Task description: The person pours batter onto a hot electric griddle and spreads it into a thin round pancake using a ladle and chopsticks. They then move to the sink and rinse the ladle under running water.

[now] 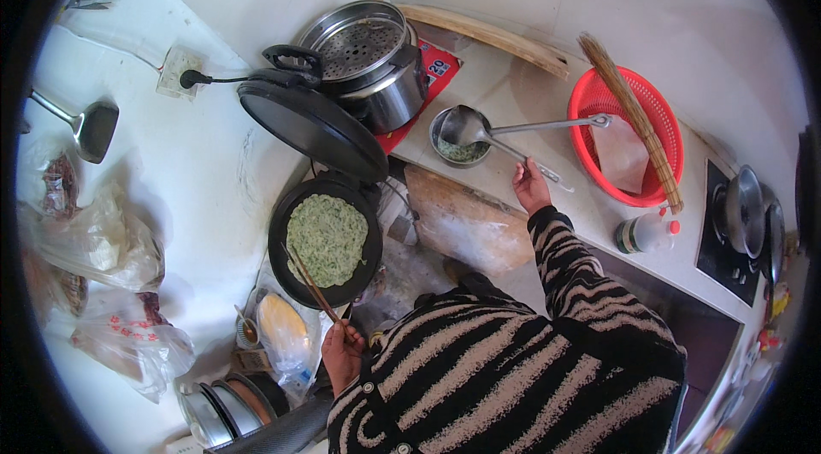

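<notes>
My left hand (343, 351) holds wooden chopsticks (321, 295), their tips at the left edge of a green-flecked pancake (328, 239). The pancake lies in a round black electric griddle (279, 261), whose lid (314, 127) stands raised. My right hand (531, 184), palm up with fingers partly curled, is at the handle of a metal utensil (545, 172) resting in a steel bowl (465, 163); whether it grips the handle is unclear. Green-flecked batter (457, 151) shows in the bowl, and a steel ladle (463, 126) lies across it, its handle reaching the red basket.
A steel steamer pot (391, 101) stands behind the griddle lid. On the counter are a red plastic basket (580, 162) with a straw bundle (632, 114) across it, a capped plastic bottle (644, 235) and a stove (712, 261). Plastic bags (109, 249) hang at left; lids (224, 406) stand below.
</notes>
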A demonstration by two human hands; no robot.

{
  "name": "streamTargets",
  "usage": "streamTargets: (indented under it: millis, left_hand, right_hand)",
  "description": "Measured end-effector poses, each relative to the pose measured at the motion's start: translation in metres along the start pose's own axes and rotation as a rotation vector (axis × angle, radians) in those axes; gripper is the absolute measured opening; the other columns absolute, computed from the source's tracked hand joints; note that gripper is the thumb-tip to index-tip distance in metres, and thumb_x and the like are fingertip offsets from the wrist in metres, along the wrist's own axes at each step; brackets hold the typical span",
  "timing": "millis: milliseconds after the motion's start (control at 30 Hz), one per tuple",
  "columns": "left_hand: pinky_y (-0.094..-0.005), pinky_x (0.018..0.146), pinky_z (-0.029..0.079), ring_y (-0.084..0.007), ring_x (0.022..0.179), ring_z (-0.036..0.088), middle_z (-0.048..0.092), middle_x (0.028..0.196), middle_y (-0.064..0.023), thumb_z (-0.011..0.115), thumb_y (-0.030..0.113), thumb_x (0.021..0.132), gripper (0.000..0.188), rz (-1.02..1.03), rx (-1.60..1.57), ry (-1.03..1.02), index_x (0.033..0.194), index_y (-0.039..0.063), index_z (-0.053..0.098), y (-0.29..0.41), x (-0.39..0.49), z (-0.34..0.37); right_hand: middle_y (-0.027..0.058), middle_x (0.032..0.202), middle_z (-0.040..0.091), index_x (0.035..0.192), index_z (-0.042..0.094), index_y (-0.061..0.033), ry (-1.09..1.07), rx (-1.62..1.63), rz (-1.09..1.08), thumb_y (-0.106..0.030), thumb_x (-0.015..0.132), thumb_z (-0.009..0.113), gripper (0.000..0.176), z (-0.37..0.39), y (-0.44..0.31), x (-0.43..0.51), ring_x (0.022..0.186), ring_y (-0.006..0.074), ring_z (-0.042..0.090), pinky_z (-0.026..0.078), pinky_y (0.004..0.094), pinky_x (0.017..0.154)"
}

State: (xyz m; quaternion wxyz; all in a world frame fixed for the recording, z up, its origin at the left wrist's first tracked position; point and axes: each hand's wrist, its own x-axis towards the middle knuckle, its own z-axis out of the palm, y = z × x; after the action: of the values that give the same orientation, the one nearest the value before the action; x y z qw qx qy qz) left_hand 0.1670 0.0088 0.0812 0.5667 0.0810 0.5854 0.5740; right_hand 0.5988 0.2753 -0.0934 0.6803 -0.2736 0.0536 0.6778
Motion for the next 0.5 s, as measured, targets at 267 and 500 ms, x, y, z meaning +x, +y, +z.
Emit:
streamTargets:
  millis: [267,500]
  left_hand:
    - [-0.0253,0.058,0.049,-0.0136,0.061,0.054,0.056,0.073,-0.0038,0.051,0.021,0.091,0.02,-0.004,-0.042,-0.009,0.095,0.002,0.055,0.0,-0.002,0.003]
    - [-0.0244,0.058,0.048,-0.013,0.061,0.054,0.056,0.071,-0.0032,0.05,0.022,0.092,0.02,-0.01,-0.056,-0.01,0.093,0.003,0.055,-0.001,-0.001,0.001]
  right_hand:
    - [0.0056,0.079,0.062,0.09,0.058,-0.0049,-0.019,-0.089,0.012,-0.023,0.087,0.059,0.019,0.014,0.004,-0.007,0.063,0.0097,0.057,0.049,0.0196,0.055]
    - [0.0032,0.081,0.061,0.1,0.058,-0.004,-0.053,-0.201,0.039,-0.022,0.087,0.058,0.022,0.019,0.007,-0.018,0.065,0.0078,0.056,0.049,0.0188,0.057]
